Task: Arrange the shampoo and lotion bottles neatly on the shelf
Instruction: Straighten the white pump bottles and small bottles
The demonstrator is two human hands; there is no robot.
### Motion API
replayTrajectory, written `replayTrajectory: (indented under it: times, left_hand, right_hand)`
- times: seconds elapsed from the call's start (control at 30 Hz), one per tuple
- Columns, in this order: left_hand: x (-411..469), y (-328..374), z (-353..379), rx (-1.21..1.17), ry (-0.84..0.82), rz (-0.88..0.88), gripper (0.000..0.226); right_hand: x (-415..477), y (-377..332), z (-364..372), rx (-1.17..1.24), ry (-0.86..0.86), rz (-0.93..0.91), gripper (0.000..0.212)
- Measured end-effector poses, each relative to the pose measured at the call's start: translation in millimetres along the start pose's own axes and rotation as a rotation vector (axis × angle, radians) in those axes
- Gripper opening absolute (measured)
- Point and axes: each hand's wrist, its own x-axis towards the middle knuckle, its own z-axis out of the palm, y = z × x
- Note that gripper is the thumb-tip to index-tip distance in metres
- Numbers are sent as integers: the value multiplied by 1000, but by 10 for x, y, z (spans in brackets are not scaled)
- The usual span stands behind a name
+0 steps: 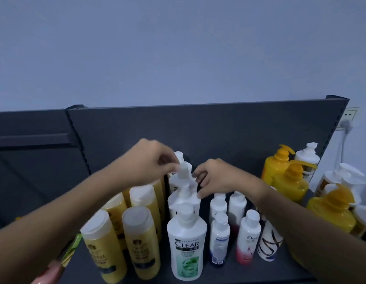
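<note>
- Pale blue wall up top, and a dark grey shelf [249,269] with a tall dark back panel [219,130] below it. There's a wall socket [349,115] with a plug in it at the far right.
- Down the middle runs a front-to-back row of white pump bottles. The front one [187,244] says CLEAR and has a green label.
- Left hand [146,162] is up at the pump head of a white bottle further back in that row [181,175], fingers pinched on it. It's kinda motion-blurred, so the exact grip is fuzzy.
- Right hand [216,177] is just beside the same bottle, fingers curled loosely toward it. Can't tell if it's actually gripping anything.
- Left of the white row: a bunch of yellow flip-cap bottles [141,242] in two rows.
- Right of it: small white bottles, one with a blue label [219,238] and a pink-bottomed Dove one [248,236].
- Far right: big yellow pump bottles [290,181] with some more white pump bottles [307,156] behind and beside them.
</note>
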Motion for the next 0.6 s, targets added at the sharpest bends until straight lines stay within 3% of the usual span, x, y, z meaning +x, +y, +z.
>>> replayTrajectory:
  times: [0.13,0.37,0.6]
  left_hand:
    - [589,-310,31,45,59,-53,29]
    - [1240,-597,520,256,-163,13,54]
    - [1373,-704,705,307,-222,-34,43]
  right_hand:
    - [228,36,-172,84,139,31,48]
    - [482,-15,57,128,118,-42,35]
    - [472,20,207,150,216,-47,25]
